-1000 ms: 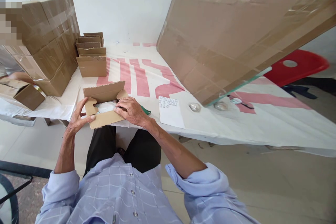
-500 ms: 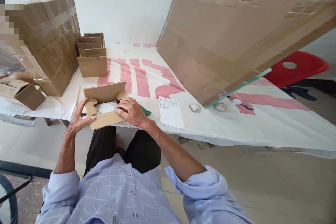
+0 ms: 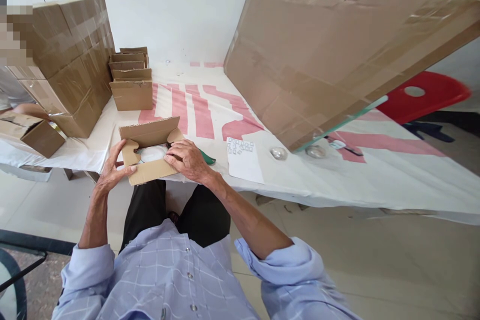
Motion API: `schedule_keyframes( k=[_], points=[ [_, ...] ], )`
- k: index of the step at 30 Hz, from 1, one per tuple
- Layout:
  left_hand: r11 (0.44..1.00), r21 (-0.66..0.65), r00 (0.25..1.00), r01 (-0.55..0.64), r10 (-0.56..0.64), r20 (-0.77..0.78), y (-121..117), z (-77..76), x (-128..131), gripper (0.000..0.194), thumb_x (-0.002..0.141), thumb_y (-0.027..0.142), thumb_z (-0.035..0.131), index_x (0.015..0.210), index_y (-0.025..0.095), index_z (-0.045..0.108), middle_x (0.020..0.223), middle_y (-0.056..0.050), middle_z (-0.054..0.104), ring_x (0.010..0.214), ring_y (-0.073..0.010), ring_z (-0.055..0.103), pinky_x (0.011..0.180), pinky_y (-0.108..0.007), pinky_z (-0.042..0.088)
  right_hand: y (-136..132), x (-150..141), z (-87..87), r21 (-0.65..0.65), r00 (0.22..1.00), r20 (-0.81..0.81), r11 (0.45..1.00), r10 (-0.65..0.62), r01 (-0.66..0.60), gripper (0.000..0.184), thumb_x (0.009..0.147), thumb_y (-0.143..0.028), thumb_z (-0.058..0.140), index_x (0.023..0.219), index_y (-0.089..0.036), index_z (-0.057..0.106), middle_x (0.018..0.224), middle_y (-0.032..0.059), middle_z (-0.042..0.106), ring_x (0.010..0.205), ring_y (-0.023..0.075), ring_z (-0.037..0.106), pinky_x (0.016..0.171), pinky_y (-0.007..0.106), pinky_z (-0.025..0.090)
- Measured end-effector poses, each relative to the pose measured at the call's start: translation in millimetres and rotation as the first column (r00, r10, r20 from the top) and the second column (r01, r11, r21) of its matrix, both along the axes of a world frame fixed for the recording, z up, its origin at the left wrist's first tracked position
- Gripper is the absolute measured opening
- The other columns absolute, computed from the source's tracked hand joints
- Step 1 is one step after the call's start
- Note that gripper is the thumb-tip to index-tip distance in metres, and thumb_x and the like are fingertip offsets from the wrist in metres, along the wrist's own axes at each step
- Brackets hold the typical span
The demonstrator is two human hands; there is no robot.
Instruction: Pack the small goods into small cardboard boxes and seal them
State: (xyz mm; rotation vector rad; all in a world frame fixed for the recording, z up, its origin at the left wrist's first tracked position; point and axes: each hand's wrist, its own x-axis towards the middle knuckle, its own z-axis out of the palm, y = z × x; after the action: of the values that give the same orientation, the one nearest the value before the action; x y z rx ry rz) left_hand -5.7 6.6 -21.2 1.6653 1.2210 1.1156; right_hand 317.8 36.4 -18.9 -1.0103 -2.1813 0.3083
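A small cardboard box (image 3: pixel 150 131) stands at the table's front edge with its lid raised at the back. Inside it lies a white, rounded item (image 3: pixel 153 154), partly covered by the flaps. My left hand (image 3: pixel 113 165) grips the box's left end, thumb in front and fingers behind. At the right end, my right hand (image 3: pixel 187 160) is closed over the front wall and side flap; its fingertips are partly hidden. A green object (image 3: pixel 207 158) shows just beyond my right hand, its kind unclear.
Stacked taped cartons (image 3: pixel 75 60) and a row of small open boxes (image 3: pixel 132 95) stand to the left. A large cardboard panel (image 3: pixel 330 60) leans at right. A marked paper sheet (image 3: pixel 245 160) and two clear-wrapped items, one nearer (image 3: pixel 278 153), lie on the table. A person's arm shows far left.
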Motion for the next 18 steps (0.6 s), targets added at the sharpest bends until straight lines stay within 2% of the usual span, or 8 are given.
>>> schedule_keyframes(
  k=[18],
  points=[
    [1.000, 0.001, 1.000, -0.013, 0.013, -0.009, -0.3, -0.8, 0.6, 0.106, 0.079, 0.061, 0.094, 0.173, 0.037, 0.050, 0.187, -0.010, 0.036, 0.167, -0.0498, 0.044, 0.122, -0.062, 0.058, -2.8, -0.4, -0.1, -0.002, 1.000, 0.000, 1.000, -0.020, 0.020, 0.026, 0.111, -0.038, 0.066, 0.098, -0.027, 0.087, 0.108, 0.0085, 0.087, 0.117, 0.0300, 0.076, 0.118, 0.053, 0.049]
  ],
)
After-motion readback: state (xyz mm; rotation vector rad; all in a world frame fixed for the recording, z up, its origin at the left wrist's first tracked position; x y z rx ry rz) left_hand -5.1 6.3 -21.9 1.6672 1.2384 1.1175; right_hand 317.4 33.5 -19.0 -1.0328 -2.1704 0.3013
